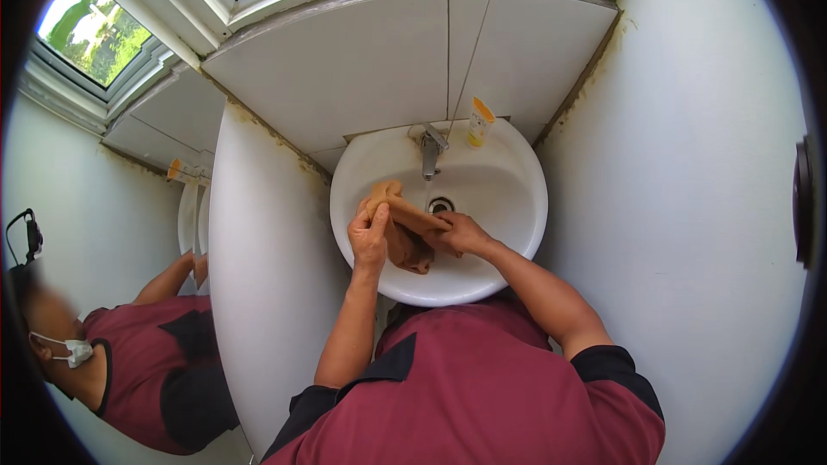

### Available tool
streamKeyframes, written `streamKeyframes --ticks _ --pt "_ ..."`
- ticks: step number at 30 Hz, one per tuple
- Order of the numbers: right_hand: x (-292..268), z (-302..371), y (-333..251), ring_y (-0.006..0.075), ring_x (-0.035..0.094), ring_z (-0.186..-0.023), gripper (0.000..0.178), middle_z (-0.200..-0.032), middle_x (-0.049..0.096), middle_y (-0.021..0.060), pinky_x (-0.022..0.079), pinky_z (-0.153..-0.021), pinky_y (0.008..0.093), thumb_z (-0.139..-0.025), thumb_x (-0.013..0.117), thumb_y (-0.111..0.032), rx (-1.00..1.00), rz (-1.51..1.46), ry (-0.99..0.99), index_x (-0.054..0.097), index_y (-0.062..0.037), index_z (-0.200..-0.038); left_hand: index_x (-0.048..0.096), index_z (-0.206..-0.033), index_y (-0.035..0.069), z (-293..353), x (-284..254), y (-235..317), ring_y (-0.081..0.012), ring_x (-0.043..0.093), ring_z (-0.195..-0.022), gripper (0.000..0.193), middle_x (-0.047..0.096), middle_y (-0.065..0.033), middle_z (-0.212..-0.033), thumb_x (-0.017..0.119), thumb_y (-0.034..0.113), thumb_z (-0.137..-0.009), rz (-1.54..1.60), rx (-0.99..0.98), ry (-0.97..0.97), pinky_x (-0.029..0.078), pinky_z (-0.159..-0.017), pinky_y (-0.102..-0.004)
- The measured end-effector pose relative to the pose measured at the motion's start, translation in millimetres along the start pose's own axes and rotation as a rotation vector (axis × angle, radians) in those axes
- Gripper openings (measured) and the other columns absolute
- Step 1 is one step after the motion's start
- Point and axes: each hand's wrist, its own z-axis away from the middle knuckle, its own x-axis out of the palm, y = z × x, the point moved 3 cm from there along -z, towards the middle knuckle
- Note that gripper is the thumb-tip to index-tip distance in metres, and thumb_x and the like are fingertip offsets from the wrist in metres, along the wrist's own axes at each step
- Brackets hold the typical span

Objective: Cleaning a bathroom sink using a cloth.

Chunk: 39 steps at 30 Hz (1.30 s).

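A brown cloth (405, 217) is stretched between my two hands over the white washbasin (508, 198). My left hand (369, 237) pinches its upper left part, with the thumb on top. On the other side my right hand (463, 233) is closed on the cloth's right edge. A darker fold of the cloth hangs down toward the basin's bottom. Just behind the cloth, the drain hole (441, 205) shows, partly covered by it. The chrome tap (430, 151) stands at the basin's back edge, its spout above the bowl.
A yellow-and-white squeeze tube (480, 122) stands on the basin's rim, right of the tap. White walls close in on both sides, the left one beside a mirror (112, 232). A thin cord (476, 43) runs up from near the tap toward the window frame.
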Motion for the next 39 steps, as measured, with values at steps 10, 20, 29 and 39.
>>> streamKeyframes --ticks 10,20,29,39 --pt "51.2 -50.5 -0.9 0.0230 0.064 -0.074 0.025 -0.081 0.066 0.0115 0.050 -0.067 0.0368 -0.085 0.058 -0.020 -0.326 -0.062 0.337 0.064 -0.0033 -0.102 0.058 -0.087 0.005 -36.5 -26.3 -138.5 -0.0222 0.061 -0.072 0.037 0.060 -0.0089 -0.077 0.058 0.040 -0.096 0.034 -0.680 0.037 0.053 -0.065 -0.0348" --pt "30.8 -36.4 -12.4 0.0400 0.064 -0.071 0.041 -0.073 0.064 0.0211 0.049 -0.064 0.0493 -0.093 0.055 -0.045 -0.230 0.371 0.739 0.059 -0.0051 -0.085 0.061 -0.088 0.008 -24.6 41.0 -149.1 -0.0225 0.054 -0.060 0.036 0.056 -0.0062 -0.068 0.052 0.042 -0.099 0.368 -0.985 0.248 0.046 -0.055 -0.0367" --pt "67.3 -33.1 -11.2 0.0440 0.064 -0.077 0.040 -0.080 0.066 0.0236 0.049 -0.070 0.0537 -0.098 0.044 -0.043 -0.174 0.313 0.647 0.058 -0.0048 -0.097 0.056 -0.081 0.013 -42.6 11.0 -161.1 -0.0186 0.058 -0.067 0.034 0.058 -0.0010 -0.072 0.051 0.041 -0.099 0.248 -0.891 0.041 0.049 -0.055 -0.0381" --pt "-11.8 -40.1 25.9 0.0292 0.066 -0.072 0.040 -0.075 0.067 0.0167 0.049 -0.066 0.0381 -0.095 0.060 -0.039 -0.122 -0.005 0.785 0.063 0.0014 -0.096 0.059 -0.107 0.004 -34.3 4.9 -60.7 -0.0224 0.063 -0.094 0.024 0.063 -0.0090 -0.104 0.065 0.021 -0.092 -0.131 -0.549 -0.222 0.051 -0.084 -0.0342"
